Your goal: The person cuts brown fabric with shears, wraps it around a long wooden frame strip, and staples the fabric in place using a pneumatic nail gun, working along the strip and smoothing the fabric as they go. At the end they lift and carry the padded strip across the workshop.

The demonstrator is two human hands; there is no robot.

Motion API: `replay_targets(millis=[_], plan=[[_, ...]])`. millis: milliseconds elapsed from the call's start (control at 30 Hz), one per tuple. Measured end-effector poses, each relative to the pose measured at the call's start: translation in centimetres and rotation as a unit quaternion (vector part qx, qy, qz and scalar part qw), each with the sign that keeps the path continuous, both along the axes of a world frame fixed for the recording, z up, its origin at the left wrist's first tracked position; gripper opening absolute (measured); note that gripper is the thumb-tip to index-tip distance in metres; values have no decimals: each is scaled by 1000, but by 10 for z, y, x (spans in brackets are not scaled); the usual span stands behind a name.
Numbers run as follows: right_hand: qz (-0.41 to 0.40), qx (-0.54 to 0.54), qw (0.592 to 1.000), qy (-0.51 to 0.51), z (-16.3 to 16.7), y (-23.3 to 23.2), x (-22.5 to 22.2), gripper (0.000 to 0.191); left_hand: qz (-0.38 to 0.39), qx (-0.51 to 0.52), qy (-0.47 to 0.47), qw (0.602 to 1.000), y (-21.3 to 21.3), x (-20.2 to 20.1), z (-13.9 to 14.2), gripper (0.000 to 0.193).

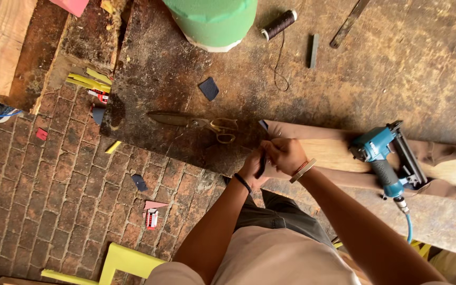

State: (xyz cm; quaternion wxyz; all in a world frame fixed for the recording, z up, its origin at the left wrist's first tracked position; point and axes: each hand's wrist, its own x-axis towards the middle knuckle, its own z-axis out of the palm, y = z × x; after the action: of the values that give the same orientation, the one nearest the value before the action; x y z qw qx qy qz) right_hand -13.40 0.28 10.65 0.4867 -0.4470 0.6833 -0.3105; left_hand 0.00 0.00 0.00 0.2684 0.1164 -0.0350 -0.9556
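Both of my hands meet at the near edge of a worn workbench [344, 79]. My left hand [253, 168] and my right hand [286, 154] are both closed on a small dark strip [262, 162] held upright between them. It sits at the left end of a pale wooden board [333, 154] wrapped in brown fabric [449, 153]. A blue pneumatic staple gun [386, 158] lies on the board, just right of my right wrist. Large scissors [193, 122] rest on the bench, left of my hands.
A green foam roll [212, 21], a spool of dark thread [279, 24], a small dark bar [314, 51] and a dark fabric scrap [209, 88] lie on the bench. Brick floor [38, 190] below holds scraps and a yellow-green frame [125, 261]. Wood planks [6, 42] lie at top left.
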Motion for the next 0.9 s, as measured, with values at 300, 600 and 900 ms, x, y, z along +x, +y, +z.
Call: replay_targets(millis=[300, 600, 900], plan=[[-48, 51, 802, 593, 57, 160, -176, 61, -46, -178, -271, 945, 21, -23, -3, 36], [-15, 186, 864, 467, 42, 162, -201, 86, -19, -160, -236, 958, 26, -17, -1, 45], [259, 240, 862, 364, 135, 31, -17, 35, -31, -159, -230, 960, 20, -1, 22, 46]])
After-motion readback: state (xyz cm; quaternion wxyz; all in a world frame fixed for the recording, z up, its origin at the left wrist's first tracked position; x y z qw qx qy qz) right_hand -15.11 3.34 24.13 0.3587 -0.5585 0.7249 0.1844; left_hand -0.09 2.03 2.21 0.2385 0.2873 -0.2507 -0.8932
